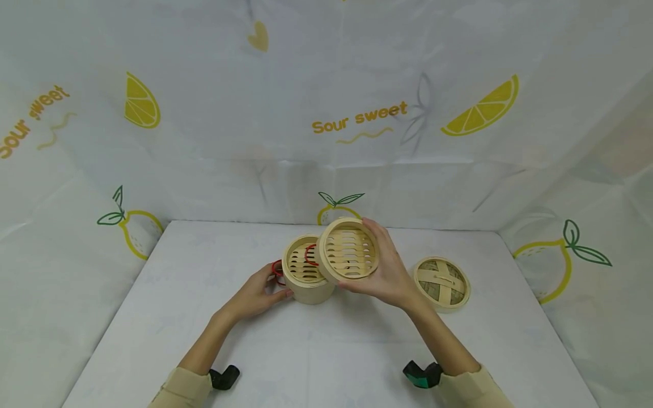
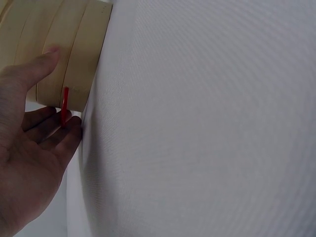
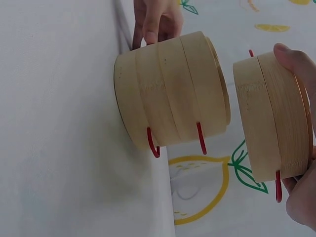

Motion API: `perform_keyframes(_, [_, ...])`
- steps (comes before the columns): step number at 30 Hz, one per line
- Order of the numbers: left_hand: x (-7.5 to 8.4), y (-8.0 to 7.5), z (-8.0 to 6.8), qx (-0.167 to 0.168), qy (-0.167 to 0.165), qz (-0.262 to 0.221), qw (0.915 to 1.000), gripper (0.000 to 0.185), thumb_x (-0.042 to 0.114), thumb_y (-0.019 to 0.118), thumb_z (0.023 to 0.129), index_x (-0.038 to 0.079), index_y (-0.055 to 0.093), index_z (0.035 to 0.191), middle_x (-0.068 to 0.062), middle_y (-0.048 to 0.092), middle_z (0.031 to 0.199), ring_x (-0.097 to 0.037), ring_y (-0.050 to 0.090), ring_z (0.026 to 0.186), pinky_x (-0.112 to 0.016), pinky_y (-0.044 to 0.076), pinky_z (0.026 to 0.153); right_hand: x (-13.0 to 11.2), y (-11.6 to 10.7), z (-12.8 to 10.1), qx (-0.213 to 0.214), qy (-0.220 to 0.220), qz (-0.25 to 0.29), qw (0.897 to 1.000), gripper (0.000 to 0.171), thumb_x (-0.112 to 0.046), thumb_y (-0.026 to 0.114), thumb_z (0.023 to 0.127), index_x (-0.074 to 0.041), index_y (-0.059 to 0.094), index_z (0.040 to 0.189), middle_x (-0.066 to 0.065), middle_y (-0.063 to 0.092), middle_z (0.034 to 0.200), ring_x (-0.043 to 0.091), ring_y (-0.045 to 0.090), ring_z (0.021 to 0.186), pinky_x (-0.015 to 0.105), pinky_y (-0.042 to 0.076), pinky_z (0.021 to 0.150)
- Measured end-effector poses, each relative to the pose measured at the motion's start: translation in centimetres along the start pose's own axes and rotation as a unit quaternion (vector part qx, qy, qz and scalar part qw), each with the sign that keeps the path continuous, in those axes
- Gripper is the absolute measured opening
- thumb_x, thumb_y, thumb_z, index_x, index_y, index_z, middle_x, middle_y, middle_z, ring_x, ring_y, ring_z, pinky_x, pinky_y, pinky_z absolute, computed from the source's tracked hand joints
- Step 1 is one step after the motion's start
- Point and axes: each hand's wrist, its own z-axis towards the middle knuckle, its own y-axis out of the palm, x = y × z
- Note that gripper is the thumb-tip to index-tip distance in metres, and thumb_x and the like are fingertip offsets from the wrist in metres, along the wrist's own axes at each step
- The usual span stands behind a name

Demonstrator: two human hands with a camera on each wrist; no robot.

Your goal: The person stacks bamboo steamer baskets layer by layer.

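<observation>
My right hand [image 1: 386, 276] grips a round bamboo steamer basket [image 1: 352, 252] by its rim and side. This basket is raised and tilted, its slatted floor facing the head camera. In the right wrist view a gap separates it from a stack of bamboo steamer baskets [image 3: 170, 91] standing on the table. My left hand [image 1: 257, 294] holds the stack's left side, with the thumb [image 2: 42, 66] laid along the wall and the fingers by a red handle [image 2: 64, 106]. Seen from the head, the raised basket overlaps the stack's right rim.
A woven bamboo lid [image 1: 442, 283] with crossed bands lies on the white table [image 1: 306, 362] to the right. Behind and beside the table hangs a white sheet [image 1: 229, 136] printed with lemons. Black straps [image 1: 224, 378] show at the cuffs.
</observation>
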Motion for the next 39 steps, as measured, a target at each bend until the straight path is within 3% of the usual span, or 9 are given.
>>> perform_keyframes(10, [-0.1,0.0,0.0,0.001,0.004,-0.002,1.0000,0.073,0.021,0.086,0.094,0.003,0.052,0.156,-0.016,0.063,0.154,-0.035,0.060,0.146,-0.053,0.052,0.124,0.0,0.8,0.2,0.004,0.001,0.004,1.000,0.137,-0.032,0.109,0.059,-0.010,0.029,0.169,0.013,0.037,0.171,0.036,0.040,0.158,0.065,0.036,0.132])
perform_keyframes(18, [-0.2,0.0,0.0,0.003,0.007,0.002,1.0000,0.073,0.023,0.086,0.095,0.003,0.052,0.157,-0.016,0.062,0.155,-0.036,0.059,0.147,-0.054,0.052,0.124,-0.2,1.2,0.1,0.011,-0.006,0.005,1.000,0.137,-0.033,0.108,0.060,-0.018,0.028,0.171,0.016,0.035,0.172,0.036,0.036,0.161,0.067,0.034,0.133])
perform_keyframes(32, [-0.3,0.0,0.0,0.001,0.013,0.000,0.9999,0.073,0.022,0.086,0.094,0.002,0.052,0.156,-0.017,0.063,0.154,-0.036,0.060,0.146,-0.055,0.052,0.123,-0.6,2.2,0.3,0.011,-0.020,0.001,1.000,0.139,-0.034,0.107,0.060,-0.019,0.026,0.172,0.011,0.036,0.172,0.036,0.031,0.164,0.068,0.032,0.133])
perform_keyframes(39, [-0.3,0.0,0.1,0.002,0.014,-0.001,0.9999,0.073,0.023,0.086,0.095,0.002,0.052,0.156,-0.017,0.064,0.152,-0.036,0.061,0.144,-0.056,0.052,0.123,-1.0,2.6,0.4,0.018,-0.024,-0.002,1.000,0.137,-0.035,0.107,0.060,-0.012,0.029,0.170,0.012,0.037,0.171,0.036,0.036,0.161,0.068,0.036,0.131])
